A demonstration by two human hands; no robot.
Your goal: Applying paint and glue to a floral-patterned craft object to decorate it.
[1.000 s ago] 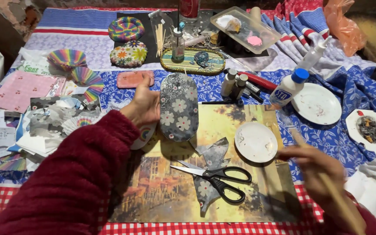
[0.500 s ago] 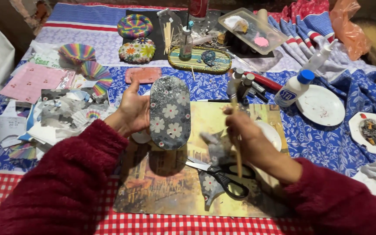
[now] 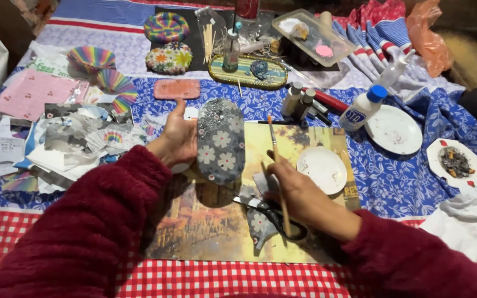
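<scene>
Floral oval tray (image 3: 221, 141) upright in closed left hand (image 3: 179, 138), right hand (image 3: 299, 190) beside it gripping paintbrush (image 3: 276, 165).

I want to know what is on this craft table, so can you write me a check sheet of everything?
Surface: blue flowered cloth over red checked cloth, picture mat in the middle.
Job's things: oval flowered piece, thin brush.
Clutter: scissors, white dish, glue bottle, paper scraps.
Grippers: left hand holds the oval; right hand holds the brush.
Cables: nothing seen.
Surroundings: striped fabric, dark beyond.
</scene>
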